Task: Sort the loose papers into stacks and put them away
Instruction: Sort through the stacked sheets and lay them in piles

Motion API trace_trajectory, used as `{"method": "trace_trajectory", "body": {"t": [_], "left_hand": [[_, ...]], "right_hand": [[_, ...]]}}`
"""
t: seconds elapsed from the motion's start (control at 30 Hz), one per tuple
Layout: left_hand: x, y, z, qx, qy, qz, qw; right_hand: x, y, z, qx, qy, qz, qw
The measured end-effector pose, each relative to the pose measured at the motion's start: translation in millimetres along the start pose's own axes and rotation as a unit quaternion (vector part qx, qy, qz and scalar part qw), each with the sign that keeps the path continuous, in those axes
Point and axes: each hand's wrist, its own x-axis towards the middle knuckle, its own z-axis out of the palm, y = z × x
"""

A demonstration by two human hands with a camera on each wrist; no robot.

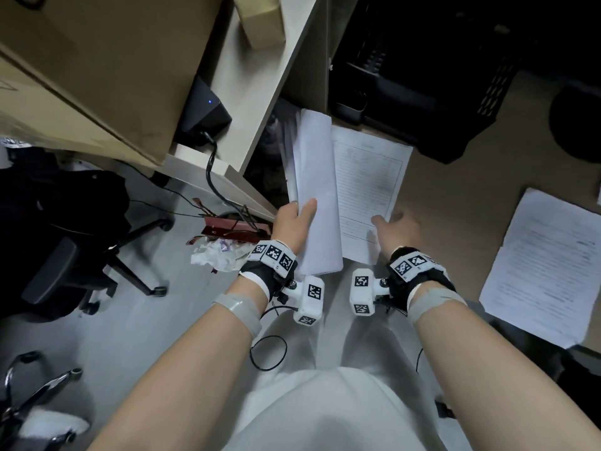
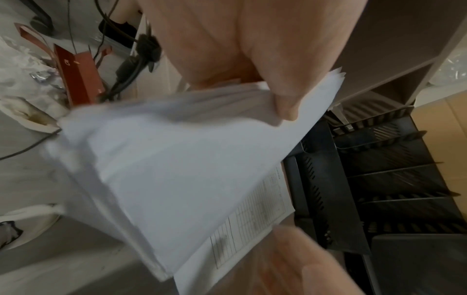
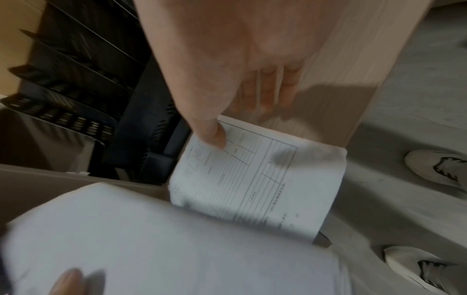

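My left hand (image 1: 297, 213) grips a thick stack of white papers (image 1: 317, 190), thumb on top, holding it tilted over the gap at the brown desk's (image 1: 455, 190) left edge. In the left wrist view the thumb (image 2: 285, 103) presses the blurred stack (image 2: 189, 169). Beside it a printed form sheet (image 1: 367, 187) lies flat on the desk. My right hand (image 1: 387, 222) rests palm down at the sheet's near right corner. In the right wrist view the right thumb (image 3: 215, 137) touches the form (image 3: 252, 179) and the fingers (image 3: 265, 93) lie fairly straight on the wood.
A second pile of printed sheets (image 1: 546, 265) lies at the desk's right, overhanging its front edge. A black mesh file organizer (image 1: 455, 92) stands at the back. To the left are a pale desk with cardboard boxes (image 1: 97, 60), a black device (image 1: 205, 112), an office chair (image 1: 65, 222) and floor litter (image 1: 214, 255).
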Motion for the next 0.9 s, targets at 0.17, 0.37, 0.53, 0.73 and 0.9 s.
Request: {"method": "trace_trajectory", "body": {"t": [0.17, 0.37, 0.53, 0.73, 0.9], "left_hand": [[-4.4, 17.1, 38.0, -0.066, -0.069, -0.024, 0.995], [-17.0, 29.8, 78.7, -0.049, -0.112, -0.006, 0.992], [-33.7, 40.6, 111.6, -0.056, -0.134, -0.022, 0.989], [-41.8, 47.6, 146.0, -0.018, -0.101, 0.001, 0.995], [-52.7, 65.8, 174.9, -0.055, -0.087, 0.011, 0.995]], "right_hand": [[-22.3, -16.6, -26.7, 0.139, -0.161, -0.137, 0.967], [-20.3, -2.4, -69.8, 0.194, -0.231, -0.119, 0.946], [-7.9, 26.0, -82.9, 0.206, -0.206, -0.119, 0.949], [7.3, 43.5, -113.8, 0.204, -0.219, -0.13, 0.945], [20.7, 49.0, -147.1, 0.177, -0.21, -0.154, 0.949]]}}
